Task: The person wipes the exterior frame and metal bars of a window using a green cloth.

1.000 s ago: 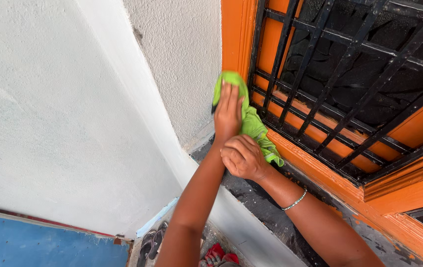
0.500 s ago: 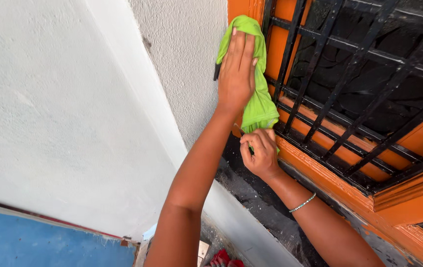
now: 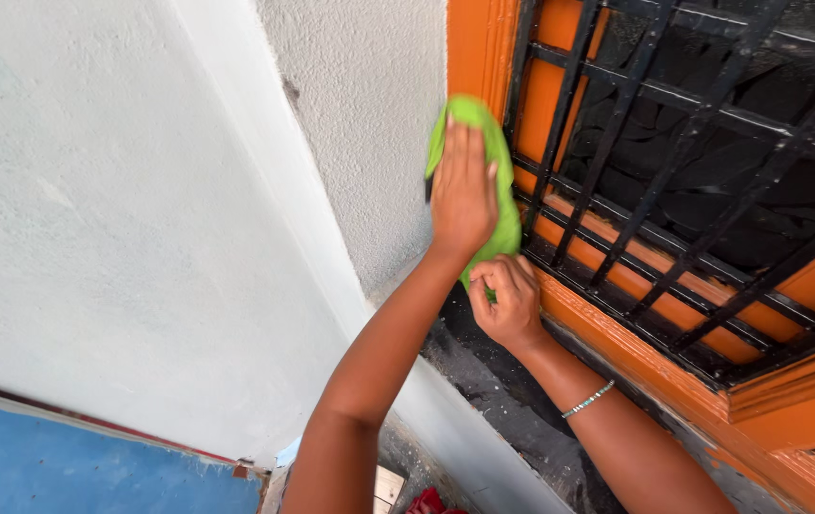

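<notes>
The green cloth [image 3: 500,181] lies pressed against the orange window frame [image 3: 472,48], at the frame's left upright where it meets the rough white wall [image 3: 360,114]. Your left hand [image 3: 462,190] rests flat on the cloth, fingers [image 3: 460,148] stretched out straight and held together, palm pushing the fabric onto the wood. Just below it, your right hand [image 3: 507,303] has its fingers curled shut around the cloth's lower end, bunching it at the frame's bottom corner. The two hands sit close, the left wrist nearly touching the right knuckles. A thin beaded bracelet [image 3: 588,400] circles your right forearm. To the right of the cloth, the black metal grille [image 3: 683,143] fills the window opening. Beneath your right arm runs the dark, grimy sill [image 3: 502,400].
</notes>
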